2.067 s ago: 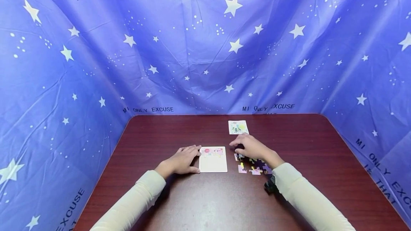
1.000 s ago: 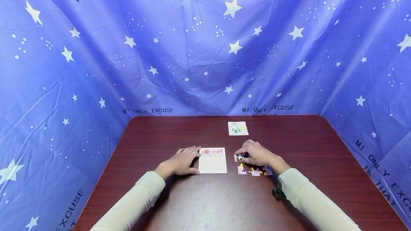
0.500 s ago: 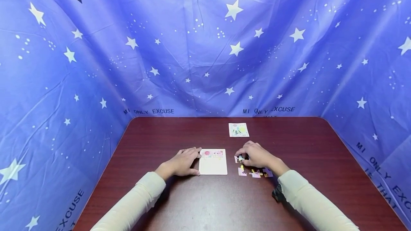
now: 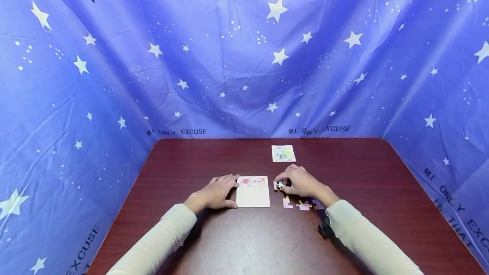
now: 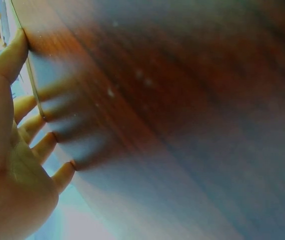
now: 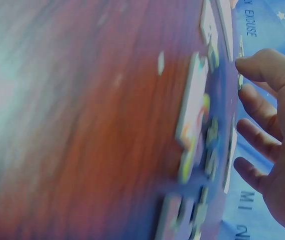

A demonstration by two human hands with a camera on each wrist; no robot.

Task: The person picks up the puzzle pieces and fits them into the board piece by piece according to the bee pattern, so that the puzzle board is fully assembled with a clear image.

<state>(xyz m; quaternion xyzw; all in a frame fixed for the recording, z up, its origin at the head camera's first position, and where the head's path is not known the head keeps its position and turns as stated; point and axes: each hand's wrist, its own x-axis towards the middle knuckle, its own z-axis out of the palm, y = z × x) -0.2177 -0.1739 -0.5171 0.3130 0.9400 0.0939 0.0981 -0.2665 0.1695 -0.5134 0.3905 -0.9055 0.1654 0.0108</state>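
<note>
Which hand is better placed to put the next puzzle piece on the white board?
Probably the right hand: it pinches a puzzle piece beside the white board. The left hand rests at the board's left edge, without a piece.

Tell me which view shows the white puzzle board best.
The head view: it looks down on the white puzzle board, nearly all visible beside the left hand. The left wrist view gives only a thin edge by that hand; the right wrist view, at most a blurred sliver.
</note>
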